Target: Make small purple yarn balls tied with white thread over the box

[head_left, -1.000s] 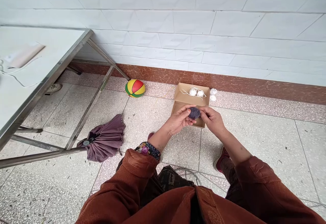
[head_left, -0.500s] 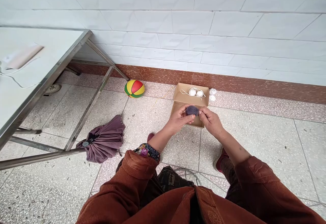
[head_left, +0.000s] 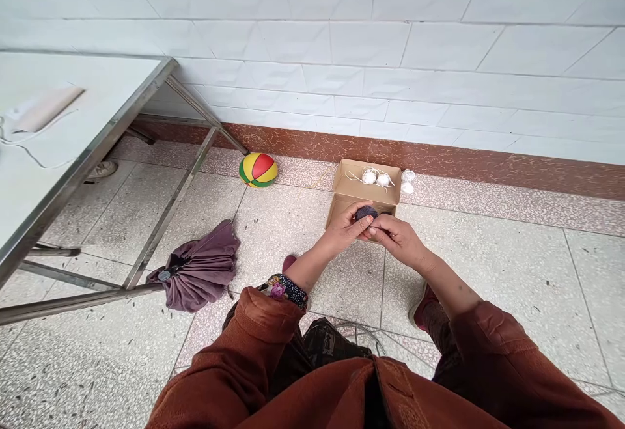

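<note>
A dark grey-purple ball of yarn [head_left: 366, 211] is held in front of me, above an open cardboard box [head_left: 342, 189]. My left hand [head_left: 342, 228] wraps its fingers and thumb round the ball. Close against its lower right side, my right hand [head_left: 396, 236] has thumb and forefinger pinched together; whatever is between them is too small to make out. Behind the right fingers a second dark patch shows, partly hidden. Two white balls of yarn [head_left: 375, 177] with loose strands lie in the far half of the box.
More white yarn [head_left: 407, 181] lies on the floor right of the box. A striped ball [head_left: 258, 170] sits near the wall. Left of me, a folded purple umbrella [head_left: 200, 269] rests by the metal-framed table [head_left: 141, 84]. My feet stand either side of the box's near end.
My right hand has moved left and slightly down, from the right side of the yarn ball to its lower front. The left hand keeps its hold, nearly still.
</note>
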`<state>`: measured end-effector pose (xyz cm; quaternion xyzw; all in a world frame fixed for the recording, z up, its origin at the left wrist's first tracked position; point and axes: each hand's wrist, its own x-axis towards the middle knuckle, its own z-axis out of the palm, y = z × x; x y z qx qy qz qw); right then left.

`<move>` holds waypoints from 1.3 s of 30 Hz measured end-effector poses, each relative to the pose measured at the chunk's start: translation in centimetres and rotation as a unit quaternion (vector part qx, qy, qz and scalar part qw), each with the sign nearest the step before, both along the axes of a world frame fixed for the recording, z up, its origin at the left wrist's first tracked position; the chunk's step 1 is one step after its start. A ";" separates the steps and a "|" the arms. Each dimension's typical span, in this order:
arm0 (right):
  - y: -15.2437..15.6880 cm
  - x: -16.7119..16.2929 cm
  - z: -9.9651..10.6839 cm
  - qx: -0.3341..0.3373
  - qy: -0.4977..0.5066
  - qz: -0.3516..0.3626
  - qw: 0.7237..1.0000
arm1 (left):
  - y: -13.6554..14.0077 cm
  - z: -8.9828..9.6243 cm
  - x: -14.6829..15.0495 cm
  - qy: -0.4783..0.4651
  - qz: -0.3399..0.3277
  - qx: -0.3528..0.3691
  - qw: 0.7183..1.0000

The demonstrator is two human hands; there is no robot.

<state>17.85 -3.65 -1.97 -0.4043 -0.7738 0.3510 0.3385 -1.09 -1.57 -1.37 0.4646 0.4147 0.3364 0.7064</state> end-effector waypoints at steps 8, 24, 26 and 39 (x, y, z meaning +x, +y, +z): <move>0.0 0.5 0.6 -0.028 0.022 -0.007 0.999 | 0.3 -0.3 -0.2 0.008 -0.021 0.009 1.000; 1.5 0.6 -1.5 -0.053 0.031 -0.145 0.987 | -0.1 0.1 -0.3 -0.114 -0.056 -0.007 0.992; 1.3 0.3 -2.0 -0.053 0.002 -0.117 0.992 | 0.3 -0.1 -0.4 -0.097 -0.006 -0.010 0.995; 0.9 1.2 1.7 -0.027 0.088 -0.100 0.991 | 0.3 -0.6 0.0 0.029 -0.043 0.041 0.998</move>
